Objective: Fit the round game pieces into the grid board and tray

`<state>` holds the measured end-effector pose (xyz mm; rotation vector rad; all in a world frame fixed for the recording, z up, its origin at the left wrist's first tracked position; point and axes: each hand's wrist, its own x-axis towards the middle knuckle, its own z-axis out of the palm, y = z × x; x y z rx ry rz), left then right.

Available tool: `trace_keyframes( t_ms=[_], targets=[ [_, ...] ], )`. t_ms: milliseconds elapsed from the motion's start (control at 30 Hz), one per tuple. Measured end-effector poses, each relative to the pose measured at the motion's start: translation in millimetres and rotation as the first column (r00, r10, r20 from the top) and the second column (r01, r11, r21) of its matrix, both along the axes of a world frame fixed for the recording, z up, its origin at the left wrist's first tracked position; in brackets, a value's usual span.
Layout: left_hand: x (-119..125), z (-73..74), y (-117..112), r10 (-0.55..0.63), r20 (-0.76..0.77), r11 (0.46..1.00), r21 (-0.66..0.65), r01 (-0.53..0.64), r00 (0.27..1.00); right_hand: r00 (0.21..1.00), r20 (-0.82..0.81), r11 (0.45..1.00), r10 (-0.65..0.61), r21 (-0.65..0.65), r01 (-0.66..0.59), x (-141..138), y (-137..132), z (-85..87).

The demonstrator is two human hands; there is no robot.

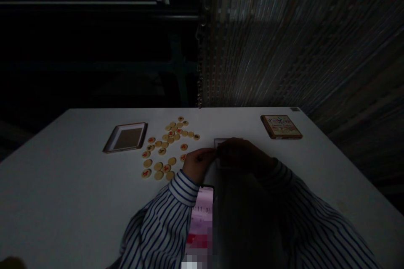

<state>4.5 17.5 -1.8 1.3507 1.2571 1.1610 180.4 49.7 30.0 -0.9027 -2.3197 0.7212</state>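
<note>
My left hand (198, 164) is closed in a pinch over the middle of the white table (78, 193). Its fingertips meet those of my right hand (244, 154), which is in deep shadow. Beneath the right hand lies a flat, pale-edged rectangular thing (216, 141), mostly covered. Whatever the left fingers pinch is too small and dark to make out. Just left of that hand are round wooden Chinese chess pieces (158, 166), several with red or dark characters and others plain side up. A lit phone (205, 201) showing a timer lies below my wrists.
At the left is a shallow open box part (128, 138). A flat box with a printed lid (281, 127) rests at the far right. Behind the table's back edge hangs a string curtain (252, 59). The room is very dim.
</note>
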Motion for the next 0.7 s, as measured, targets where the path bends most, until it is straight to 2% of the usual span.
trace_keyframes(
  t_ms=[167, 267, 433, 600, 700],
  targets=[
    [0.5, -2.1, 0.1, 0.003, -0.018, 1.0, 0.003, -0.003, 1.0, 0.985, 0.151, 0.977, 0.08, 0.185, -0.108, -1.5, 1.0, 3.4],
    [1.5, -1.8, -0.1, 0.004, -0.012, 1.0, -0.006, -0.004, 1.0, 0.976, 0.204, 0.967, 0.071, 0.227, -0.118, -1.7, 0.5, 5.0],
    [2.0, 1.3, -1.2, -0.007, -0.07, 1.0, 0.021, 0.009, 0.998, 0.964, 0.256, 0.968, 0.067, 0.218, -0.125, -0.4, 0.5, 8.8],
    [-0.8, -7.3, 0.1, 0.015, -0.274, 0.998, 0.069, 0.004, 0.962, 0.963, 0.265, 0.983, 0.044, 0.159, -0.089, 12.1, 8.4, 4.4],
    [-2.5, -15.5, 1.3, 0.011, -0.422, 0.992, 0.122, 0.044, 0.907, 0.944, 0.327, 0.989, 0.042, 0.124, -0.087, 20.2, 14.3, -3.2]
  ],
)
